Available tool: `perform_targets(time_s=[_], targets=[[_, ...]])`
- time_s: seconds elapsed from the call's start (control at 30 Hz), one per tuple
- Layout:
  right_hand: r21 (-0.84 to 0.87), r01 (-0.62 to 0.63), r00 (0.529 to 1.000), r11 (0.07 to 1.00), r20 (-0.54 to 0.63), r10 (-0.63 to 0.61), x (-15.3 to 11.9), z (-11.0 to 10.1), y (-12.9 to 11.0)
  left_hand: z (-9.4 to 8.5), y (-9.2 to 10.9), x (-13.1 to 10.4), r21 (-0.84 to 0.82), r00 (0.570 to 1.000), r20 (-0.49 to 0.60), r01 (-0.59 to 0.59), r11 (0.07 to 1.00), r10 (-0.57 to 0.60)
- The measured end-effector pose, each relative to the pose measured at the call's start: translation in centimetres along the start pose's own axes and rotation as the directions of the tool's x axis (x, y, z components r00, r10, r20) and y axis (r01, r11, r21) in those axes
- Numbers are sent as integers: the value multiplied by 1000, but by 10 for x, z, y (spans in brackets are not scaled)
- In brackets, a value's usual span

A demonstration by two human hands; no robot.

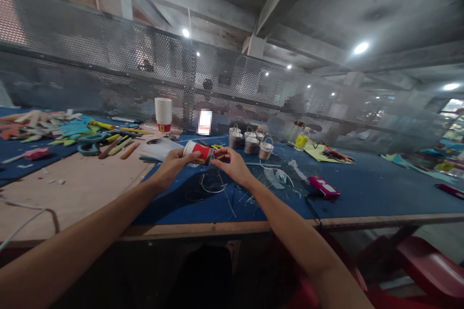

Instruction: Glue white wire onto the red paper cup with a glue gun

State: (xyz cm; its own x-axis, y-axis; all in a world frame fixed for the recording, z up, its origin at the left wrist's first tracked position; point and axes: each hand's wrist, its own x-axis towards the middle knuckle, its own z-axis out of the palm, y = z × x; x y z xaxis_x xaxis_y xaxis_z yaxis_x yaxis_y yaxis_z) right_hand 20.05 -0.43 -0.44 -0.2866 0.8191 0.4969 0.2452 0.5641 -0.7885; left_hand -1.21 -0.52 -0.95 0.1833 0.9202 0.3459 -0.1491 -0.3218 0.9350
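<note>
Red paper cup (199,149), tapered, in grasp of left hand (176,158), dark end in pinch of right hand (232,163)

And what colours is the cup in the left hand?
Mainly red and white on the cup, best in head view.

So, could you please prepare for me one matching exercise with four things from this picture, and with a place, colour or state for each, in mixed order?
1. Red-and-white cup
2. Cup stack
3. Small buckets
4. Bottle

A. Yellow-labelled
B. Standing upright, nested together
C. Tipped sideways, held in the left hand
D. Greyish-brown, grouped

Right pairs: 1-C, 2-B, 3-D, 4-A.
</note>
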Motion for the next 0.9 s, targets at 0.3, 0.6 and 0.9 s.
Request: perform_targets(time_s=[0.3,0.6,0.9], targets=[[-75,88,994,993,-63,-93,-1,-3,-1,8,14,-9,75,999,-2,44,996,-44],[-99,133,982,986,-125,-145,-3,-1,-8,7,7,-6,95,999,26,21,995,-23],[-135,139,979,981,-130,-156,-2,-1,-8,13,16,-11,66,996,35,75,995,-78]])
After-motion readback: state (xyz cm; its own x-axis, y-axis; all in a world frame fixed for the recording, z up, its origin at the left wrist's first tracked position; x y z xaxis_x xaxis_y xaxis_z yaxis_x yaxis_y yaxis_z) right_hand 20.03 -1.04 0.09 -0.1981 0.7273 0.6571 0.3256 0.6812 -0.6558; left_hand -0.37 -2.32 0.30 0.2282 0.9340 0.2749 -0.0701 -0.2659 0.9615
